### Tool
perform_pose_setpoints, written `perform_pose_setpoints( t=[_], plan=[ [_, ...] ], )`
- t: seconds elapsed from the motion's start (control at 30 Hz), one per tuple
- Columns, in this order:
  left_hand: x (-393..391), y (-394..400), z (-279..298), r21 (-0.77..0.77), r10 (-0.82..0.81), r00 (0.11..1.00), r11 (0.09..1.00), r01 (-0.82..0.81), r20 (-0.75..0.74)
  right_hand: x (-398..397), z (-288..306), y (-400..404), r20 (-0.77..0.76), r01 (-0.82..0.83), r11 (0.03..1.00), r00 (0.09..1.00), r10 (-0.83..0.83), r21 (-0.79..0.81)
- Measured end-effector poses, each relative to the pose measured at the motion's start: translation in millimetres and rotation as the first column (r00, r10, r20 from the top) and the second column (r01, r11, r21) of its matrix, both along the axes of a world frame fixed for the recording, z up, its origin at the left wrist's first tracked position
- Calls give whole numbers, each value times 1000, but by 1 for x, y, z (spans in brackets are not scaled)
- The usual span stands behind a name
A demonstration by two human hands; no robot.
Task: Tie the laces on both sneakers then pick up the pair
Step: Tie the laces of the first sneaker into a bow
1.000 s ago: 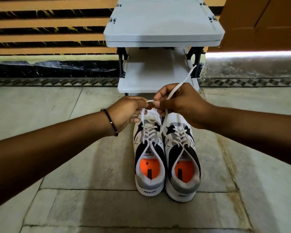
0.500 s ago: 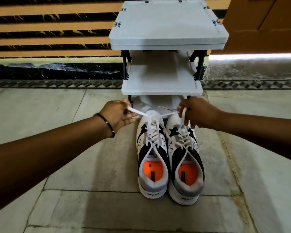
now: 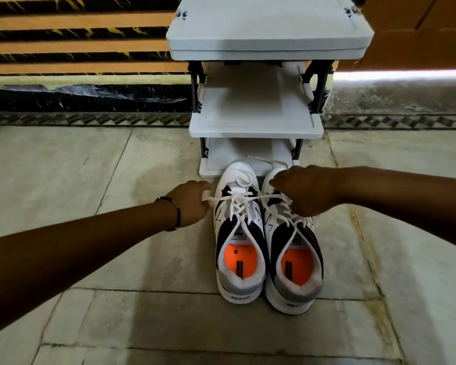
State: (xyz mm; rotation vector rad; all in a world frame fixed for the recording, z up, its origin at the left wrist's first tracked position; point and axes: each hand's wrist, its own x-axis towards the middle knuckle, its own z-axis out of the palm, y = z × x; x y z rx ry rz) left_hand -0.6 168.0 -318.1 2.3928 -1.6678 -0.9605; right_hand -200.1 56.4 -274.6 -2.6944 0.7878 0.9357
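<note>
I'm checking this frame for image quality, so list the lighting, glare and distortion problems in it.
Head view: dim, warm light; a blown-out bright strip runs along the wall base at the right. Wide-angle bending stretches both forearms toward the corners. The left hand and right hand are slightly soft, and the lace pulled between them stays readable. The orange insoles are saturated.

sneakers (image 3: 267, 248) side by side on floor (image 3: 116, 164), before shelf rack (image 3: 256, 119)

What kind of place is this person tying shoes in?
Probably a home entryway or porch: a grey tiered plastic shoe rack stands against the wall, on a stone-tiled floor, with part of a brown wooden door beside it.
</note>
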Motion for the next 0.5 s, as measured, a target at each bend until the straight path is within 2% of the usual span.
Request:
perform_pose_setpoints(
  t=[0.07,0.13,0.27,0.37,0.5],
  plan=[
    [-15,-4,-4,-52,-118,992,992,115,-43,5,-4,6,104,51,986,992,-68,159],
    [-24,-4,-4,-120,-172,985,978,168,-27,15,-6,13,202,74,968,972,-124,239],
    [-29,-9,3,-210,-274,957,934,288,93,36,-10,16,302,76,976,943,-137,205],
    [-29,-12,10,-248,-289,945,914,320,156,40,-13,16,432,96,983,888,-157,159],
    [-24,-10,18,-221,-375,878,868,445,296,32,-13,22,552,154,975,805,-218,161]
  ],
)
